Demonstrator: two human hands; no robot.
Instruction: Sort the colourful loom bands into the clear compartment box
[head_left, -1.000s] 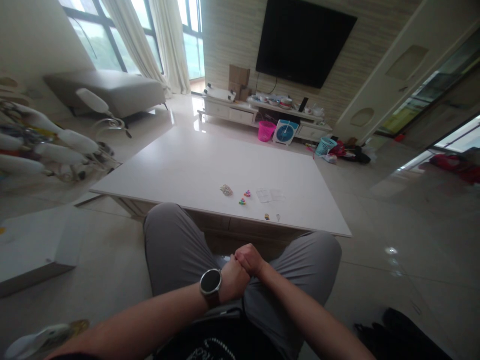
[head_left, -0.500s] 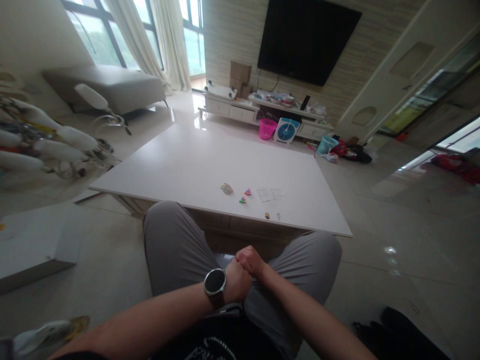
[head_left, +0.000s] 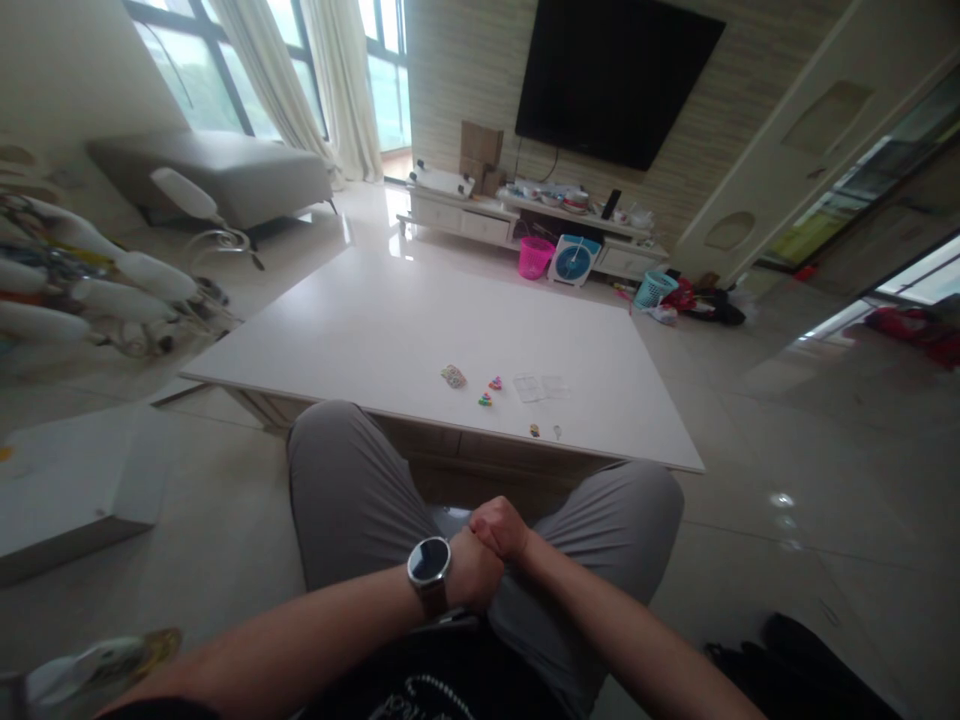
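In my lap, my left hand [head_left: 477, 570], with a round watch [head_left: 430, 561] on its wrist, is closed and pressed against my right hand [head_left: 500, 526]. My right hand is curled shut as well; nothing shows in either, though the inner fingers are hidden. Ahead, on the white table [head_left: 375, 320], lie a small multicoloured patterned bundle [head_left: 453, 376] and two tiny rainbow-coloured stacked pieces, one pink-topped [head_left: 495, 384], one greener [head_left: 485, 400]. Right of them is a flat clear plastic piece [head_left: 541, 388]. Closer to the edge sit a small yellow figure [head_left: 534, 431] and a small pale metal-looking item [head_left: 557, 432].
Beyond the table are a pink basket [head_left: 535, 258], a blue-and-white box fan [head_left: 574, 261], a teal basket [head_left: 655, 289] and a low TV cabinet [head_left: 484, 228]. A white-armed lamp fixture [head_left: 154, 275] lies at left, above a white box [head_left: 82, 480].
Almost nothing differs. My clasped hands stay in my lap, with the right one a few pixels lower.
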